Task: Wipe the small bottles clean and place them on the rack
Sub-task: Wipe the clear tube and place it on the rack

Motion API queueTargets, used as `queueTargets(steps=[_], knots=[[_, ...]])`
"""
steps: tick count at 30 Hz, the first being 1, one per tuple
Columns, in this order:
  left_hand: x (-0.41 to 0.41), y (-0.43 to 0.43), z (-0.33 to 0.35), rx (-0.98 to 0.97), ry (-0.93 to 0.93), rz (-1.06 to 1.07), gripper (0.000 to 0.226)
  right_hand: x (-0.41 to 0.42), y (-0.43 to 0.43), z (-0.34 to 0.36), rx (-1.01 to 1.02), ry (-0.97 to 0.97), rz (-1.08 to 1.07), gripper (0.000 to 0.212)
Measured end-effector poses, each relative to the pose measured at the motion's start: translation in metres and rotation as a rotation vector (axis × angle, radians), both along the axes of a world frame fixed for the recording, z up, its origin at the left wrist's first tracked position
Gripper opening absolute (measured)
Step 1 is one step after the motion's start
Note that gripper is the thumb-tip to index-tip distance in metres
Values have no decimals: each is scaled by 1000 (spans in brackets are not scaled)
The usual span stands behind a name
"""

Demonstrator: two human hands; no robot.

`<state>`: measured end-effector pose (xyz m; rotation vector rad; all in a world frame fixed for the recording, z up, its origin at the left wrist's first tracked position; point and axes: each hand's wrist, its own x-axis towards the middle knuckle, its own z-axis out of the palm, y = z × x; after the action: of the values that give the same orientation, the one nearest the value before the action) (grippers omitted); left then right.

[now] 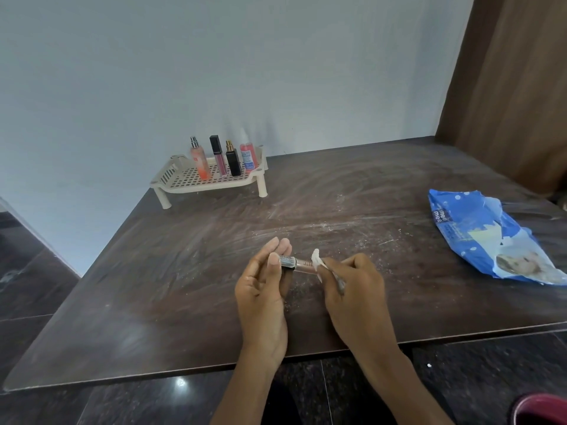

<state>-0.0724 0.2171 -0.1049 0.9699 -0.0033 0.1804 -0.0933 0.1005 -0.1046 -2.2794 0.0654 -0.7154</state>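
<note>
At the middle of the worktop (153, 286), near its front edge, both hands are busy with one small lip-gloss tube (296, 262), held level just above the surface. The left hand (264, 289) pinches the tube's dark cap end between thumb and fingertips, the other fingers fairly straight behind it. The right hand (352, 289) is curled around a white wipe (317, 262) and presses it against the tube's clear pink end, which points to 3 o'clock.

The cream rack (208, 186) stands at 11 o'clock from the hands, well apart from them, against the wall. Four items stand upright along its right half: a peach spray bottle (198, 161), a pink lip gloss (218, 156), a black perfume bottle (233, 162) and a red bottle (248, 156). A blue pack of wet wipes (484, 237) lies at 2 o'clock, near the right edge.

The step in hand looks like the wiping of the last loose item, since no other bottle shows on the worktop. Next, the wipe probably needs to run along the tube to the cap. The tube then has to go across to the rack's free left half and be stood upright; it is narrow, so it could tip on the slotted floor.
</note>
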Motion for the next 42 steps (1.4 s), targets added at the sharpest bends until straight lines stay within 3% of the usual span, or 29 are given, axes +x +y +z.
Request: queueTargets(steps=[11, 16, 20, 23, 28, 33, 42], knots=[[-3, 1, 0, 256, -34, -27, 29, 2, 35, 25, 99, -41, 102, 22], [-5, 0, 1, 205, -44, 6, 27, 1, 31, 16, 108, -84, 123, 23], [-6, -2, 3, 147, -65, 13, 28, 1, 4, 5, 65, 20, 44, 14], [-6, -4, 10, 193, -110, 11, 29, 0, -9, 8, 139, 112, 82, 27], [9, 1, 34, 460, -233, 41, 12, -7, -14, 12, 475, 179, 128, 31], [20, 7, 42, 785, -317, -32, 11, -11, -17, 14, 535, 160, 119, 24], [20, -6, 34, 674, -332, -110, 18, -11, 1, 30, 401, 23, 161, 23]])
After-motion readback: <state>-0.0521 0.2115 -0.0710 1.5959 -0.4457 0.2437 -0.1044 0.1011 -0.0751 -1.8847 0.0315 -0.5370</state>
